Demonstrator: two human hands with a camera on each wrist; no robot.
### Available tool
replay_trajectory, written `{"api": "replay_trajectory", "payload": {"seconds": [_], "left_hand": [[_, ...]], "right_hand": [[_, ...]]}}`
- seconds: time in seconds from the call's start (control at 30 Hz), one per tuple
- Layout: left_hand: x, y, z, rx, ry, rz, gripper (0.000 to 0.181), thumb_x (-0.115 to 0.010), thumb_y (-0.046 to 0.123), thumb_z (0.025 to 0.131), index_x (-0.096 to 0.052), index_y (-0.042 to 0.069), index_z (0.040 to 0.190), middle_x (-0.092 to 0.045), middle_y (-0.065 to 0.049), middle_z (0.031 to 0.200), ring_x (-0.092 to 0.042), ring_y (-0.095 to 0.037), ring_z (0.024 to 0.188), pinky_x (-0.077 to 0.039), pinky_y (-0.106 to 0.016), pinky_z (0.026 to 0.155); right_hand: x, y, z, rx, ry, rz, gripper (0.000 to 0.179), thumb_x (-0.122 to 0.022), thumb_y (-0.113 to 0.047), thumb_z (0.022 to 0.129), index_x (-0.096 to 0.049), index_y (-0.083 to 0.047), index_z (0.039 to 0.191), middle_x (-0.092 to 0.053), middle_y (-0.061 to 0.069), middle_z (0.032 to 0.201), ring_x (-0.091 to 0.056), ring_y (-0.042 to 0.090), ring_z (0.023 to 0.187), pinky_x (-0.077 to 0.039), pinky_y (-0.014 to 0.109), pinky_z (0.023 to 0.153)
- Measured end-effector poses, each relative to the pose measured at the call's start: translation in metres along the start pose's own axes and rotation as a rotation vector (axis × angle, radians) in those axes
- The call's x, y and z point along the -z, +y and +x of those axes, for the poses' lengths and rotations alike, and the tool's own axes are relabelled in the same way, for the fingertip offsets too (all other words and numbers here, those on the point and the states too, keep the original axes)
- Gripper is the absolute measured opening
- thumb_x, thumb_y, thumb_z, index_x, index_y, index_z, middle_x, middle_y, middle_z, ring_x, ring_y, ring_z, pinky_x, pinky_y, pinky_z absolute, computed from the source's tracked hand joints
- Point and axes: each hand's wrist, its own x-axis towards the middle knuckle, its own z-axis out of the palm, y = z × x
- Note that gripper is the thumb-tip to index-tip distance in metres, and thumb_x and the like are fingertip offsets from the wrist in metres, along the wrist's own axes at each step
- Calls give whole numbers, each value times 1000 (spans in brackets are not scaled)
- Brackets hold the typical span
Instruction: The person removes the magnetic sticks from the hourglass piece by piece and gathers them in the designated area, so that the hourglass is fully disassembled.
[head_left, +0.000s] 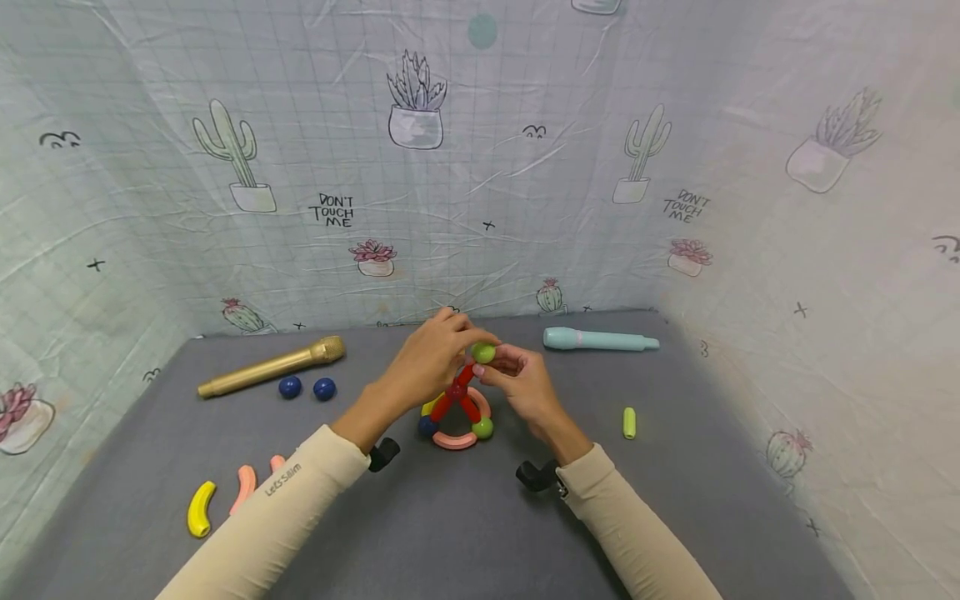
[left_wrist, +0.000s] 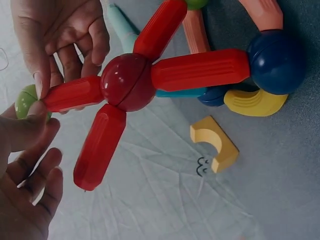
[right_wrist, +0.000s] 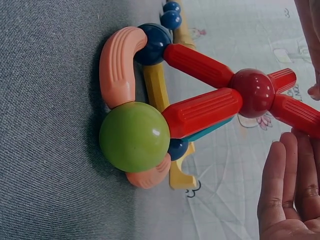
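A magnetic ball-and-rod structure stands on the table between both hands. My left hand (head_left: 427,360) pinches a small light-green ball (head_left: 483,353) between thumb and finger at the tip of an upper red rod (left_wrist: 75,93). With thumb and fingers, my right hand (head_left: 527,385) holds that rod near the ball. This rod joins a dark red ball (left_wrist: 127,82); another red rod (left_wrist: 100,150) sticks out with a free end. Lower red rods lead down to a blue ball (left_wrist: 277,62) and a green ball (right_wrist: 134,136), linked by a pink curved rod (right_wrist: 117,67).
Left of the hands lie a gold microphone (head_left: 272,367), blue balls (head_left: 324,389), a yellow curved rod (head_left: 200,509) and pink curved rods (head_left: 244,487), partly behind the left sleeve. A light-blue microphone (head_left: 600,339) and a short green rod (head_left: 629,423) lie to the right.
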Motion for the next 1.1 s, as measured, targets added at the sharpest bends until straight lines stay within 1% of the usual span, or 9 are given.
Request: {"api": "replay_trajectory", "payload": {"seconds": [0.17, 0.3, 0.4, 0.5, 0.67, 0.8, 0.87, 1.0, 1.1], "left_hand": [[-3, -1, -2, 18, 38, 0, 38, -77, 0, 95, -72, 20, 127, -70, -2, 115, -55, -22, 102, -53, -38, 89], [-3, -5, -8, 73, 99, -23, 41, -85, 9, 90, -68, 19, 127, -71, -2, 122, -59, -23, 113, -56, -40, 96], [3, -10, -17, 111, 158, -44, 42, -87, 11, 89, -70, 18, 127, -70, -3, 122, -59, -24, 114, -57, -41, 92], [13, -21, -30, 145, 195, -42, 42, -87, 11, 89, -72, 16, 128, -69, -4, 118, -58, -26, 110, -54, -42, 89], [26, -49, -55, 225, 207, -22, 42, -86, 13, 90, -74, 13, 130, -71, -7, 119, -59, -31, 113, -51, -49, 96], [32, -76, -76, 308, 173, -5, 41, -85, 13, 91, -73, 12, 131, -72, -9, 120, -60, -34, 115, -50, -55, 98], [31, -90, -86, 354, 134, 12, 41, -84, 14, 92, -73, 12, 131, -72, -10, 120, -61, -34, 113, -50, -54, 94], [27, -114, -106, 422, 35, 27, 38, -83, 13, 93, -74, 11, 130, -73, -13, 120, -61, -35, 108, -50, -54, 89], [23, -128, -116, 449, -27, 26, 38, -83, 11, 93, -74, 9, 129, -74, -17, 122, -64, -36, 109, -51, -56, 92]], "right_hand": [[0, 1, 0, 14, -2, -19, 21, -79, -10, 97, -75, -1, 115, -77, 12, 109, -75, 33, 104, -58, 59, 98], [1, 1, -1, 26, -5, -39, 23, -79, -13, 97, -75, -3, 117, -76, 16, 112, -75, 24, 100, -60, 56, 96], [1, 0, -1, 31, -14, -42, 24, -79, -15, 98, -75, -4, 119, -75, 18, 114, -75, 32, 102, -62, 50, 93], [1, 0, -1, 32, -19, -39, 23, -78, -16, 98, -76, -7, 119, -75, 18, 113, -73, 41, 106, -63, 48, 92], [1, 1, -1, 25, -14, -45, 22, -78, -15, 98, -76, -9, 119, -75, 16, 113, -72, 41, 106, -62, 50, 93], [1, 1, -1, 25, -14, -55, 22, -78, -15, 98, -76, -9, 120, -76, 13, 112, -73, 33, 103, -64, 38, 88], [1, 0, -1, 29, -13, -58, 23, -78, -15, 98, -76, -9, 120, -76, 12, 111, -74, 24, 98, -64, 39, 88], [1, -1, -1, 38, -21, -57, 23, -78, -14, 98, -76, -8, 120, -75, 14, 112, -73, 29, 100, -63, 47, 91], [0, -2, -2, 38, -26, -57, 22, -77, -15, 99, -75, -8, 120, -75, 16, 113, -72, 39, 103, -62, 53, 93]]}}
